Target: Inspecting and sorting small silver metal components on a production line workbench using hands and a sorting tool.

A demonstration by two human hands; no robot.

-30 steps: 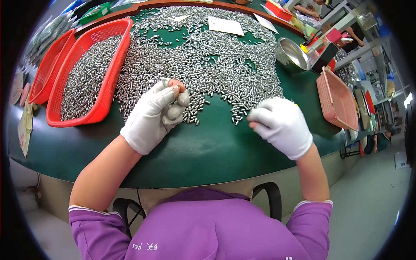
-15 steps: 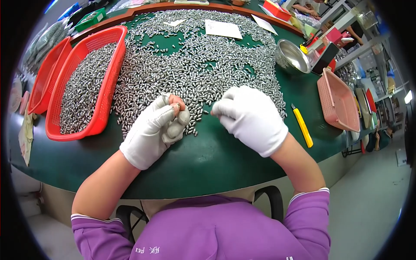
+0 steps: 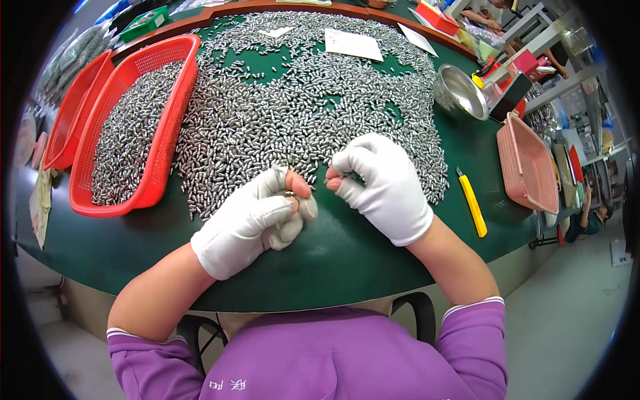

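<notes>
Way too many small silver parts (image 3: pixel 300 120) to count, spread across the green table (image 3: pixel 347 253); axes point every which way. Two red baskets (image 3: pixel 133 127) sit left of the pile. Left hand (image 3: pixel 257 223) and right hand (image 3: pixel 380 183), both curled, pinch parts at the pile's near edge.

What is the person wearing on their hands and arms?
Both hands wear white knitted fabric gloves. The left hand has a glove with some fingertips cut away, leaving them bare; the right hand looks fully covered. The forearms are bare, with purple sleeves pushed up and edged by a thin white stripe at the cuff.
</notes>
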